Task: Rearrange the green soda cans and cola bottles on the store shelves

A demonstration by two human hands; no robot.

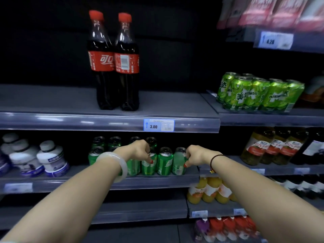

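**Firmly in hand: two green cans gripped on the lower shelf**

Far out at nine o'clock, white tubs (50, 158) with purple labels stand on the lower shelf (157, 181). At eleven o'clock from the hands, two cola bottles (102, 62) stand upright and touching on the upper shelf (52, 100). Both have red caps on; one label faces front and the other shows its barcode. A price tag (158, 125) reading 3.00 sits on that shelf's edge strip, at twelve o'clock above the hands.

Below it the green soda cans (95, 155) stand in rows on the lower shelf, with more behind the front row. The left hand (138, 149), a pale bangle (121, 165) on its wrist, extends from seven o'clock. Its fingers (149, 157) curl down and pinch the top of a front-row can (149, 168). One free can (164, 163) stands between the two hands. The right hand (194, 155), a dark cord (213, 160) at the wrist, extends from five o'clock. Its fingers (188, 157) are clamped round the top of the end can (178, 165) at the row's right end.

At two o'clock a pack of lime-green cans (259, 95) sits on the neighbouring shelf. At three o'clock stand jars with red labels (263, 148), and at five o'clock orange drink bottles (210, 190).
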